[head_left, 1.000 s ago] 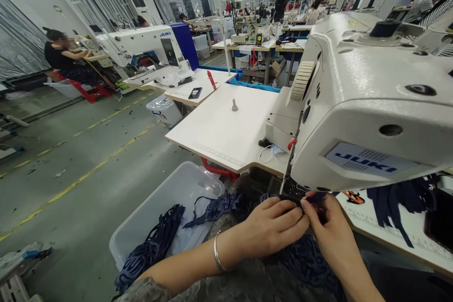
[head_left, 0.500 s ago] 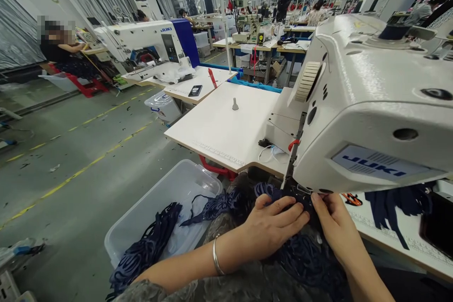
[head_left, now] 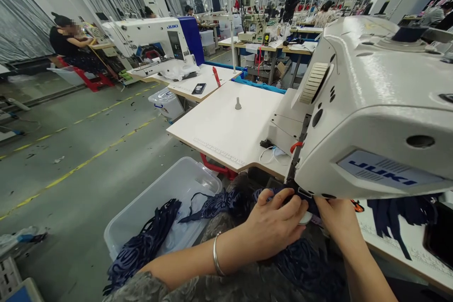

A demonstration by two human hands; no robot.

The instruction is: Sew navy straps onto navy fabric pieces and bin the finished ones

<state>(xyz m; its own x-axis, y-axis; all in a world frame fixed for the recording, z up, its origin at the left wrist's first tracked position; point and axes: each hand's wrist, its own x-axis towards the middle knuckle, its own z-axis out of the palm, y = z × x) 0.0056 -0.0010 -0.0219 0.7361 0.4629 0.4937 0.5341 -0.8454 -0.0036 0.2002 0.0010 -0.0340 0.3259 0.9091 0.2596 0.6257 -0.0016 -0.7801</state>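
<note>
My left hand (head_left: 271, 226), a silver bangle on its wrist, lies with bent fingers over dark navy fabric (head_left: 313, 202) under the sewing machine head (head_left: 375, 118). My right hand (head_left: 338, 219) grips the fabric's right side; its fingertips are partly hidden beneath the head. The needle area is mostly covered by the machine and my fingers. A bunch of navy strips (head_left: 304, 264) hangs over my lap below both hands. More of the navy strips run left across my knee to a clear plastic bin (head_left: 141, 198), which holds another navy bundle (head_left: 145, 245).
The white sewing table (head_left: 226, 127) carries a small grey peg (head_left: 238, 104). Cut navy strips (head_left: 398, 222) and a dark phone-like object (head_left: 439, 233) lie on the right table part. Another sewing machine (head_left: 148, 40) stands ahead left; a seated person (head_left: 67, 42) works beyond it.
My left hand first shifts back with its fingers spreading, then curls over the fabric nearer the needle. My right hand moves slightly right and under the machine head. The view shifts a little.
</note>
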